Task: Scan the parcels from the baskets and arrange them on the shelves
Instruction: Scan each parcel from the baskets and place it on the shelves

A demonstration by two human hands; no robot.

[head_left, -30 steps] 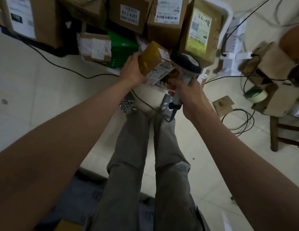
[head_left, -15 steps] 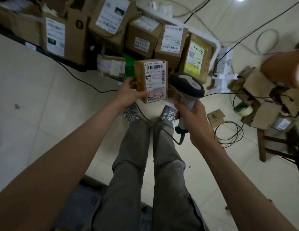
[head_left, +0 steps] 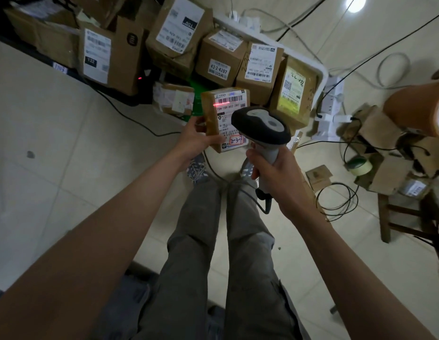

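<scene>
left hand [head_left: 192, 141] holds a small brown parcel [head_left: 224, 119] upright by its lower left edge, fingers curled round the side, label facing the person. the parcel is in the air above the floor [head_left: 66, 155], in front of the heap of boxes [head_left: 220, 57], not yet on any shelf. right hand [head_left: 274, 173] is wrapped round the handle of a corded scanner [head_left: 261, 126], its head just in front of the parcel's lower right part. a red scan line [head_left: 219, 104] falls across the left end of the top barcode and onto the bare tape beside it.

risks, as judged:
- misread: the line covers only part of the barcode; the scan may fail or need a re-aim.
- the scanner head hides part of the label; other codes lower down could be read instead.
- the hold is on one edge only; a slip would drop the parcel onto the feet or floor.
- the scanner cable [head_left: 262, 204] hangs beside the legs, and loose wires [head_left: 336, 200] lie on the floor to the right; stepping toward the shelves could snag or trip.
- handwritten mark "2-3-7" is near the scanner; whether it gives the shelf place cannot be told.
</scene>
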